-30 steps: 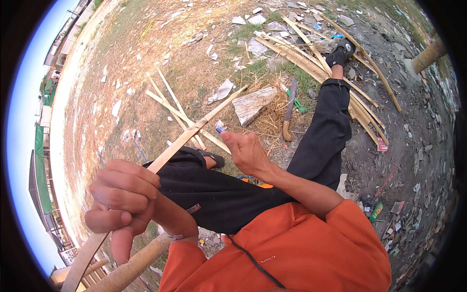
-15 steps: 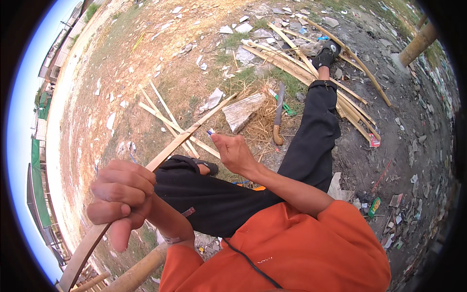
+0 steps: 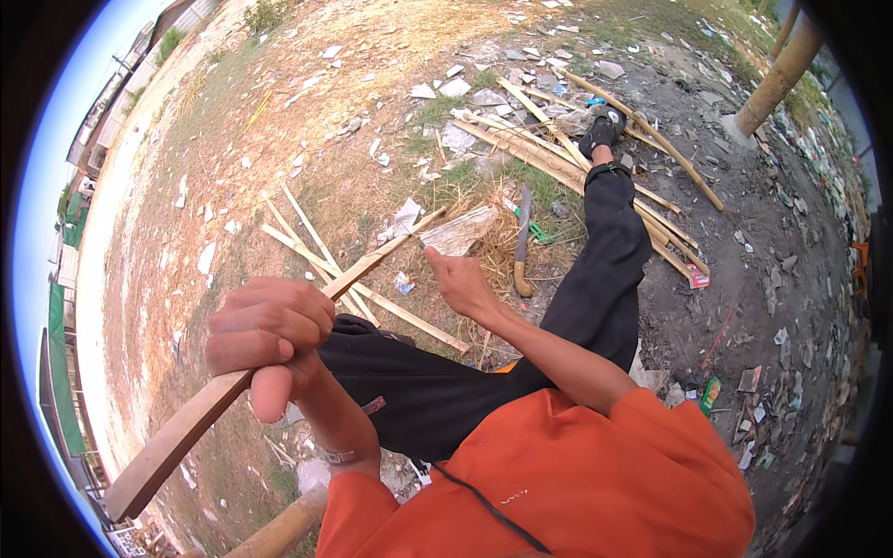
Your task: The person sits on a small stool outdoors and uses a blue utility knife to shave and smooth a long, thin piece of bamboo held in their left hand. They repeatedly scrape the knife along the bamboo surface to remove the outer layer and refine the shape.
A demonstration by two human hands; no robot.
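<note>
My left hand (image 3: 272, 327) is closed round a long, flat wooden strip (image 3: 181, 442). The strip slants from the lower left up to the middle of the view, its far end over the ground by a rough block of wood (image 3: 462, 232). Close to that far end is my right hand (image 3: 462, 286), its fingers curled and its thumb raised; whatever it may hold is hidden. A machete (image 3: 524, 244) with a wooden handle lies on dry straw beyond my right hand, beside a green object (image 3: 538, 232).
Several light strips (image 3: 307, 244) lie crossed on the ground at left. A bundle of split strips (image 3: 530, 149) lies under and around my outstretched right foot (image 3: 603, 130). A thick pole (image 3: 781, 79) stands at far right, and another pole (image 3: 284, 525) is by my left elbow.
My left hand has moved right and up with the strip, whose near end now shows at lower left. My right hand stays closed near the strip's far part. The view has shifted slightly.
</note>
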